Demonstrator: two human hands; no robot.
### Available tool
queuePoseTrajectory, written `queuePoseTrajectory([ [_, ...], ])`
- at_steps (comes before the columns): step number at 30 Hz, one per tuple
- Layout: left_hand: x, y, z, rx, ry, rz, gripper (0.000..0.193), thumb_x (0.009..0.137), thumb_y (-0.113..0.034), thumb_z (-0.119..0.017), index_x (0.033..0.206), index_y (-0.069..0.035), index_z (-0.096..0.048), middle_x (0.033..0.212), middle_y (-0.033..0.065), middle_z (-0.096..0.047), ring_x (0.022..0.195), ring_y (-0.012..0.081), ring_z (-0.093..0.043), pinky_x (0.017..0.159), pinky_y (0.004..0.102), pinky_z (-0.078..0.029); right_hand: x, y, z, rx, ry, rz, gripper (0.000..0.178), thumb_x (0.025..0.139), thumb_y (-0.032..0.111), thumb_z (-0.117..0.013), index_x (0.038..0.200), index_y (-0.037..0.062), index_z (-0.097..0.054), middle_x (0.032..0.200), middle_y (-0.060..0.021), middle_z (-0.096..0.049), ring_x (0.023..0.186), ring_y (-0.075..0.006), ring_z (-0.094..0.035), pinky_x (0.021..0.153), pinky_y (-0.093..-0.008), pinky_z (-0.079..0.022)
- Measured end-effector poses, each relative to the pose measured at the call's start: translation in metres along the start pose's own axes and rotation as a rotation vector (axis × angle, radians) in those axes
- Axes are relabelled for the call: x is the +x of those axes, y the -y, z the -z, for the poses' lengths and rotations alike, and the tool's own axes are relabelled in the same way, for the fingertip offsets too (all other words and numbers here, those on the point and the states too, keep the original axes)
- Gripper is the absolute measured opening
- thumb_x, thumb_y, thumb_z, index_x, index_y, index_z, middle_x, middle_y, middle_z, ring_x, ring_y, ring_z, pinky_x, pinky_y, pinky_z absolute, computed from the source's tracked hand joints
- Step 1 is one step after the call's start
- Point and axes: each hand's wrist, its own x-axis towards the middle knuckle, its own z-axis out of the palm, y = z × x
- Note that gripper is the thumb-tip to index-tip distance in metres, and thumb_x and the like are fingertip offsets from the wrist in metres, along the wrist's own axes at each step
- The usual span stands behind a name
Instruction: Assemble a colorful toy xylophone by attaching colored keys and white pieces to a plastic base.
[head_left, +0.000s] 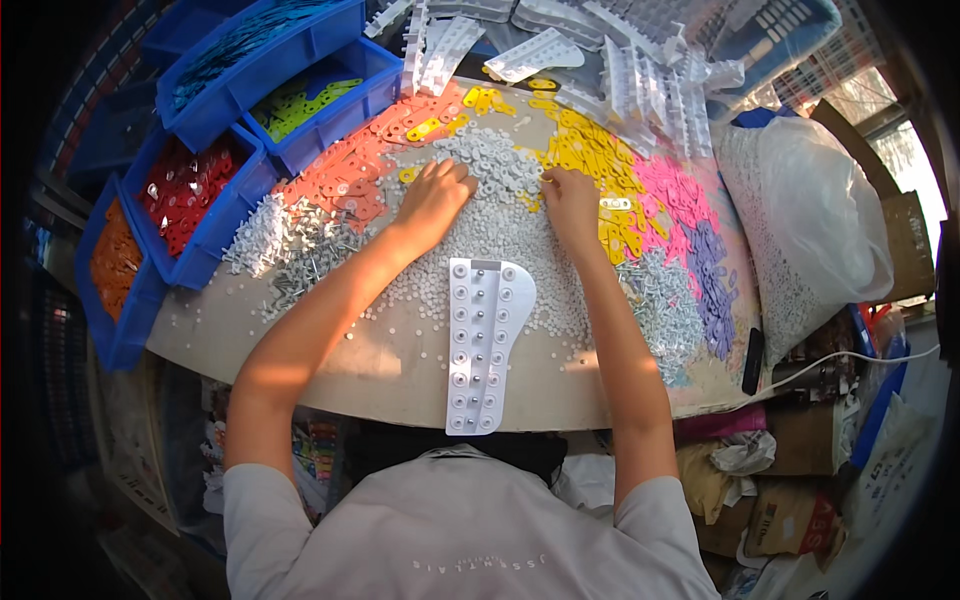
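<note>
My left hand point(437, 200) rests at the left side of a heap of small white ring pieces point(490, 160), its fingers curled together. Across the heap, my right hand point(572, 205) pinches at the edge where white rings meet yellow flat pieces point(590, 150). What either hand's fingertips hold is too small to make out. Between my forearms, by the table's near edge, lies a white foot-shaped plastic board point(518, 300). A row of metal pins runs down its middle channel, with round white pieces along both sides.
Blue bins point(225, 225) with red, orange, green and blue pieces line the left. Coral point(340, 165), pink point(675, 195) and purple pieces point(708, 280) lie around the heap, with metal-looking pins point(660, 310). White moulded parts point(650, 95) stack behind; a clear bag point(800, 230) stands right.
</note>
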Motion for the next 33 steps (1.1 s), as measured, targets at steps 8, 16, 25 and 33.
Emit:
queuePoseTrajectory([
  [8, -0.009, -0.016, 0.035, -0.314, -0.017, 0.283, 0.007, 0.090, -0.007, -0.068, 0.093, -0.004, -0.062, 0.087, 0.0109, -0.066, 0.087, 0.0293, -0.064, 0.083, 0.0412, -0.048, -0.001, -0.012, -0.010, 0.086, 0.044, -0.020, 0.012, 0.084, 0.013, -0.071, 0.095, 0.0066, -0.071, 0.084, -0.0132, -0.067, 0.084, -0.0322, -0.063, 0.076, -0.0462, -0.049],
  [16, -0.026, -0.051, 0.085, -0.718, 0.219, 0.464, 0.016, 0.092, -0.013, -0.070, 0.104, -0.004, -0.072, 0.090, 0.0057, -0.070, 0.083, 0.0169, -0.062, 0.078, 0.0317, -0.049, 0.002, -0.004, -0.003, -0.010, 0.071, 0.051, 0.011, 0.084, 0.013, -0.072, 0.095, 0.0091, -0.070, 0.087, -0.0128, -0.067, 0.089, -0.0333, -0.062, 0.078, -0.0448, -0.049],
  [25, -0.049, -0.057, 0.087, -0.831, 0.311, 0.391, 0.009, 0.093, -0.008, -0.065, 0.097, 0.001, -0.067, 0.094, 0.0071, -0.063, 0.089, 0.0183, -0.059, 0.081, 0.0319, -0.047, 0.004, -0.023, -0.003, 0.181, 0.081, 0.067, 0.009, 0.088, 0.011, -0.068, 0.094, 0.0036, -0.067, 0.086, -0.0158, -0.066, 0.087, -0.0369, -0.061, 0.077, -0.0470, -0.049],
  [33, -0.068, -0.069, 0.092, -0.803, 0.340, 0.340, 0.008, 0.090, -0.006, -0.067, 0.095, 0.000, -0.067, 0.090, 0.0093, -0.062, 0.088, 0.0247, -0.060, 0.079, 0.0359, -0.048, -0.044, 0.006, 0.036, 0.304, 0.086, -0.112, 0.007, 0.092, 0.005, -0.064, 0.094, -0.0004, -0.060, 0.086, -0.0200, -0.066, 0.084, -0.0377, -0.061, 0.075, -0.0451, -0.048],
])
